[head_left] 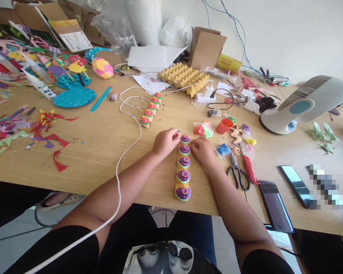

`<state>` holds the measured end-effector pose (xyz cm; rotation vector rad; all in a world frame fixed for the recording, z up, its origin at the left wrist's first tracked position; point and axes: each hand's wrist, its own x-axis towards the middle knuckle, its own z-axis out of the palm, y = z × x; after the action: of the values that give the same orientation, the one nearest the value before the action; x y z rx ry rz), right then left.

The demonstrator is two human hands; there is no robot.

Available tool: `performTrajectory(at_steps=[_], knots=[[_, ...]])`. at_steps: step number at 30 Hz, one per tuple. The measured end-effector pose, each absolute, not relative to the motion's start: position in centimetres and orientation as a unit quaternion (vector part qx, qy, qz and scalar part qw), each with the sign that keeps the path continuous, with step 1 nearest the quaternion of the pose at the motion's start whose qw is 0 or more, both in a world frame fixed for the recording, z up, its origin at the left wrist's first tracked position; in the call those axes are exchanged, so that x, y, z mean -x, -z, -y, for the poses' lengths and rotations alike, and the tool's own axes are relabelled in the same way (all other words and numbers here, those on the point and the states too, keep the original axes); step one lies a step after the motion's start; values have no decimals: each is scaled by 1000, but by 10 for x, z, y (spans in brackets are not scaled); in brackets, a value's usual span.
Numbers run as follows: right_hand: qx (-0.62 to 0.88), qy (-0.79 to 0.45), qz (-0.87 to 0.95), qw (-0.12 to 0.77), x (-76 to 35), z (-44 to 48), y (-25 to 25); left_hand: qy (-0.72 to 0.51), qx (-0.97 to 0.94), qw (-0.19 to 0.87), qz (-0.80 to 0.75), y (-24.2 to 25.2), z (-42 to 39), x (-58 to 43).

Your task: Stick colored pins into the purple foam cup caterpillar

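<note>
A strip of egg-carton cups (184, 163) runs lengthwise in front of me. Purple tops with green rims, orange rings and small dark dots cover its cups. Beside the far cup, my left hand (166, 141) is closed in a pinch, with a tiny blue bit (178, 131) showing at its fingertips; its kind is too small to tell. From the right, my right hand (202, 149) has curled fingers resting against the strip near its far end. Farther back lies a second egg-carton strip (150, 110) with red, green-rimmed tops.
A white cable (119, 182) crosses my left forearm. Black-handled scissors (236, 171), a red-handled knife (250, 167), clay bags (202, 129) and a red cup (224, 126) are at right. Phones (276, 205), a fan (300, 104), an egg tray (185, 78) and paper scraps (14, 125) surround the work.
</note>
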<state>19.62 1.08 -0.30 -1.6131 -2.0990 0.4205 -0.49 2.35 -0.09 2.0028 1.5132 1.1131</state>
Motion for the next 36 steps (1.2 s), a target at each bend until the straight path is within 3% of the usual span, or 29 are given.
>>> performTrajectory(at_steps=[36], knots=[[592,-156,757,227,-194,-10,1,-381,-726,170,-546,2,-24,3]])
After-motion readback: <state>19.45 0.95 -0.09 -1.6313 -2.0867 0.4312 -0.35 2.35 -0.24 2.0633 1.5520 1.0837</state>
